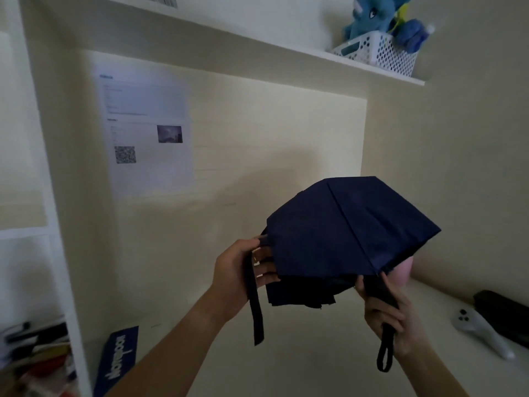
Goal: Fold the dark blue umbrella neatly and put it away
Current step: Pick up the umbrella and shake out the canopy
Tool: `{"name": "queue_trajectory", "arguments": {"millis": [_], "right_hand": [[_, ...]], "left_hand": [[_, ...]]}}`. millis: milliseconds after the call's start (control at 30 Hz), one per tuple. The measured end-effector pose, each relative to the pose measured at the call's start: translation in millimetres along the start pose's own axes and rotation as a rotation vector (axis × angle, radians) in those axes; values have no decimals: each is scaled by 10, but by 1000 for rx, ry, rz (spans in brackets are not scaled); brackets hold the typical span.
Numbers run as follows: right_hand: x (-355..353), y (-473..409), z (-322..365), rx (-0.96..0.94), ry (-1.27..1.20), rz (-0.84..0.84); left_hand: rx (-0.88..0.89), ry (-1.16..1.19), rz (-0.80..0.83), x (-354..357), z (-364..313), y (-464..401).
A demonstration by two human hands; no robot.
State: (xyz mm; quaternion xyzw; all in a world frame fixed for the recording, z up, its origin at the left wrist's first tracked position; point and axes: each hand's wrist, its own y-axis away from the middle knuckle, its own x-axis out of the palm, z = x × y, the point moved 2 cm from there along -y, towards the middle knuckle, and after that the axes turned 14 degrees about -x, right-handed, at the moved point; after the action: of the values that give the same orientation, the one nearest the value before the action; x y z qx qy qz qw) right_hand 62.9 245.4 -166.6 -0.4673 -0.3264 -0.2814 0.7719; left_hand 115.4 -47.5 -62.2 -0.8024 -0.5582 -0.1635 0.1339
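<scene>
The dark blue umbrella (337, 236) is collapsed, its loose canopy bunched in flat panels and held in the air above the desk. My left hand (240, 275) grips the canopy's left edge, and the closing strap (256, 308) hangs down from there. My right hand (392, 316) is wrapped around the black handle at the lower right, with the wrist loop (385, 351) dangling below it. The umbrella's shaft is hidden under the fabric.
A white game controller (483, 333) and a black pouch (503, 310) lie on the pale desk (300, 368) at the right. A blue card (117, 359) leans at the left. A white basket (378, 50) with a plush toy sits on the high shelf. A printed sheet (148, 130) hangs on the wall.
</scene>
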Motion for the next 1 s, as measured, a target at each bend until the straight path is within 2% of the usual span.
{"name": "queue_trajectory", "arguments": {"millis": [67, 133, 233, 400, 533, 733, 833, 867, 900, 967, 1000], "right_hand": [[-91, 81, -5, 27, -2, -52], [-179, 160, -29, 64, -53, -187], [-271, 233, -113, 150, -115, -359], [-391, 158, -331, 148, 110, -720], [-528, 133, -443, 220, 302, -825], [-542, 225, -387, 396, 1273, -815], [-409, 197, -246, 493, 2046, -716], [-285, 148, -242, 415, 2242, -668], [-110, 81, -281, 254, 2343, -618], [263, -77, -450, -37, 2309, -409], [430, -172, -563, -54, 2258, -250]], "left_hand": [[-30, -127, -87, -91, 76, -25], [-47, -240, -207, -210, 177, -74], [-99, -271, -302, -399, 358, -113], [-179, -240, -370, -602, 615, -109], [-214, -237, -438, -684, 769, -111], [-253, -215, -494, -713, 902, -116], [-279, -192, -497, -644, 934, -121], [-284, -194, -496, -616, 938, -132], [-289, -197, -490, -585, 939, -146], [-293, -191, -467, -501, 925, -182], [-290, -183, -455, -459, 911, -206]]}}
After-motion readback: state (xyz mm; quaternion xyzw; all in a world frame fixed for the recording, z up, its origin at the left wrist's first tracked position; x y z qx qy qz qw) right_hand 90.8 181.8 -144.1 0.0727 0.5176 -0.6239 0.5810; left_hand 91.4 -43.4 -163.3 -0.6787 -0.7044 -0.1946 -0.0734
